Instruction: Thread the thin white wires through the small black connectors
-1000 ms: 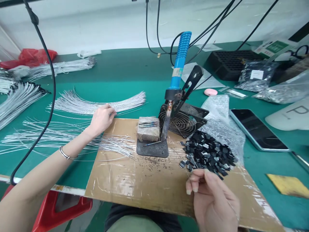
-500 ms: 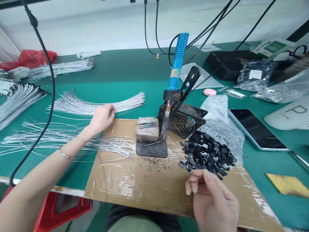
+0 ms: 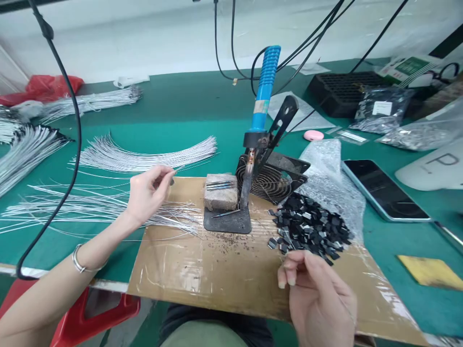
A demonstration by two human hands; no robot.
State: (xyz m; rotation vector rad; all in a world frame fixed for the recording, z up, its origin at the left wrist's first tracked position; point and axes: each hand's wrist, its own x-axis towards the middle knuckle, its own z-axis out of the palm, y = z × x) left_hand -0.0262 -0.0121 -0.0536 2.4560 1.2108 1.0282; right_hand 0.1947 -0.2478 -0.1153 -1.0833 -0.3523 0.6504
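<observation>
My left hand is closed in a pinch, and a thin white wire seems to poke out past its fingertips. It hovers between a fanned bundle of white wires and a looser spread of white wires. My right hand is at the lower right, thumb against fingers, just in front of a heap of small black pieces. Whatever it pinches is too small to make out. Between the hands, a blue-handled soldering iron stands in its holder, beside a worn block with thin metal strands on top.
Cardboard covers the front of the green table. A small fan stands behind the iron. To the right are bubble wrap, a phone, a white cup and a yellow sponge. A black cable hangs at left.
My left hand has drawn back slightly from the fanned bundle and turned, its fingertips now showing a wire end. My right hand has stayed almost still.
</observation>
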